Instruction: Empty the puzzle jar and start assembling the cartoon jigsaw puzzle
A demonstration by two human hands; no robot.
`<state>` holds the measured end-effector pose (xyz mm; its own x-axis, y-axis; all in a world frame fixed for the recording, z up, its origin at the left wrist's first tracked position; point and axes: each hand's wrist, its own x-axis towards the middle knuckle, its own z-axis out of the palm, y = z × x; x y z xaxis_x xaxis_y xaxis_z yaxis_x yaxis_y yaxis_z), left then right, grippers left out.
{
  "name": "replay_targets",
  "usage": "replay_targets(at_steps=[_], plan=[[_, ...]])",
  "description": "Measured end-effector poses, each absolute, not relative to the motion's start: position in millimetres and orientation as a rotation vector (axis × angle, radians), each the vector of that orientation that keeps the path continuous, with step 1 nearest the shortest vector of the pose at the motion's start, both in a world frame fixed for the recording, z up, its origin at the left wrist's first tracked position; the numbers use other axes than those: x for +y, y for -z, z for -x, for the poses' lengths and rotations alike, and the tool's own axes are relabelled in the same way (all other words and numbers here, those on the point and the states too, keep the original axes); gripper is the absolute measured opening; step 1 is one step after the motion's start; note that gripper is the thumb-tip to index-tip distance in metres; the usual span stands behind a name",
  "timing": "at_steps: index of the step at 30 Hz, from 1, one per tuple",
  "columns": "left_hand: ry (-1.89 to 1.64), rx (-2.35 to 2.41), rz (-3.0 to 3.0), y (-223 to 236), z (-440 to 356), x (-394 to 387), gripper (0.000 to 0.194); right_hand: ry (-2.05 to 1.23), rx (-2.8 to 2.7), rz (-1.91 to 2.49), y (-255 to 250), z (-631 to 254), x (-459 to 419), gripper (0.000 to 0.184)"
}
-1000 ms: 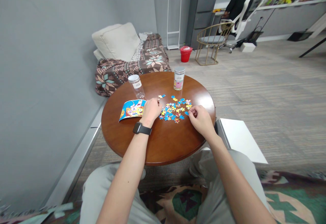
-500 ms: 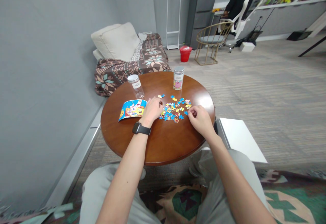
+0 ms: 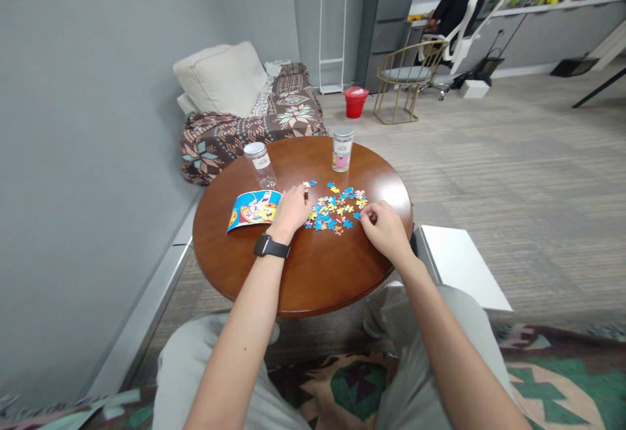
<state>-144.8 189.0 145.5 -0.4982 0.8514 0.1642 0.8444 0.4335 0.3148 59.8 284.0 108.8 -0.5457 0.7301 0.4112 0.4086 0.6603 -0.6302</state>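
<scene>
Loose jigsaw puzzle pieces (image 3: 328, 211), blue, yellow and pink, lie scattered between my hands on the round brown table (image 3: 313, 280). My left hand (image 3: 292, 209), with a black watch on the wrist, rests at the left edge of the pile, its fingers forward and a little apart. At the pile's right edge my right hand (image 3: 384, 226) has thumb and fingers pinched together at a blue puzzle piece (image 3: 357, 216). Left of my left hand is a curled picture sheet (image 3: 252, 211) with a colourful cartoon. My left fingertips partly cover some pieces.
A clear jar (image 3: 263, 168) with a silver lid stands at the back left of the table, a labelled canister (image 3: 342, 151) at the back right. A white box (image 3: 462, 260) is beside the table on the right. Beyond are a covered sofa (image 3: 244, 123), a red bin (image 3: 355, 104) and a seated person.
My left fingers have shifted slightly forward at the pile's edge. My right hand stays nearly still in its pinch.
</scene>
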Motion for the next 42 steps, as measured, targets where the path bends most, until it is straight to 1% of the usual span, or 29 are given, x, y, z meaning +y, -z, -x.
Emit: replay_targets(at_steps=[6,13,23,33,42], plan=[[-0.606,2.635,-1.555,-142.8,145.9,189.5,0.041,-0.636,-2.202,0.88,-109.7,-59.5,283.5,0.012],[-0.589,2.548,-1.719,-147.7,146.4,190.1,0.028,-0.637,-2.212,0.881,-109.3,-59.6,284.7,0.012],[-0.546,2.509,-1.758,-151.2,144.9,190.2,0.029,-0.608,-2.229,0.877,-108.1,-60.1,285.2,0.012],[-0.644,2.494,-1.726,-149.9,142.9,192.6,0.033,-0.61,-2.215,0.883,-108.7,-59.3,284.5,0.012],[-0.606,2.513,-1.759,-146.4,145.0,192.4,0.029,-0.609,-2.223,0.885,-107.2,-59.1,285.2,0.012]])
